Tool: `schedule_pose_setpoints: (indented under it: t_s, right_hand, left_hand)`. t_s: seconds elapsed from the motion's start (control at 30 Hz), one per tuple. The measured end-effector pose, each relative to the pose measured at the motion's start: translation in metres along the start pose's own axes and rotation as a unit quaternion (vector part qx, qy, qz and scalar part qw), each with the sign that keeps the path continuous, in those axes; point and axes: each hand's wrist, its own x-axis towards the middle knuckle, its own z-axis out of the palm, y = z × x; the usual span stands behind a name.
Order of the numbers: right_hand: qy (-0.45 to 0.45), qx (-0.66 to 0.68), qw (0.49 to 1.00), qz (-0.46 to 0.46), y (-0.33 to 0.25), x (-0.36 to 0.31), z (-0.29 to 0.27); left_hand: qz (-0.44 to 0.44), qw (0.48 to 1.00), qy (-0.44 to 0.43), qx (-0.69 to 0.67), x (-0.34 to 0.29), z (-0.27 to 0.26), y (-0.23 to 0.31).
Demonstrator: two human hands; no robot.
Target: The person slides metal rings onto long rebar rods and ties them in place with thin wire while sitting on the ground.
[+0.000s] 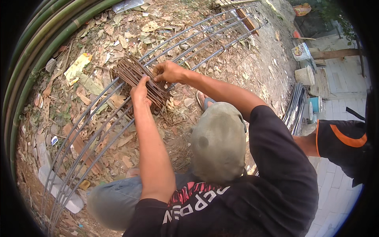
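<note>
A thick stack of rusty square steel stirrups [131,72] is gathered around several long parallel rebars [209,59]. My left hand [141,93] is closed on the near side of the stack, its thumb pressed along the stirrups. Over the right part of the stack, my right hand [169,73] has its fingers curled in a grip at the stirrups' edge; its fingertips are partly hidden. My right knee [219,144] rises below my right forearm, and my left knee [112,203] is at the lower left.
Green bamboo poles [43,51] curve along the left. A wooden piece [246,21] crosses the rebars' far ends; a plank [83,150] lies under their near part. At right are a bucket [304,76], a bundle of rods [294,108] and another person's black, orange-trimmed clothing [341,146].
</note>
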Motion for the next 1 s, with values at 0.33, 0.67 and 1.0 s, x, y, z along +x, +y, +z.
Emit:
schedule_pose_setpoints:
  t_s: [0.33, 0.67, 1.0]
  right_hand:
    - [0.134, -0.213, 0.950, -0.182, 0.018, 0.009, 0.033]
    - [0.058, -0.065, 0.990, -0.113, 0.042, 0.010, 0.016]
    - [0.087, -0.019, 0.981, -0.174, 0.006, -0.003, 0.003]
  left_hand:
    - [0.101, 0.990, 0.061, 0.081, 0.005, -0.022, 0.001]
    - [0.045, 0.993, 0.049, 0.094, -0.011, -0.034, 0.015]
    - [0.036, 0.995, -0.071, 0.054, -0.017, -0.055, 0.018]
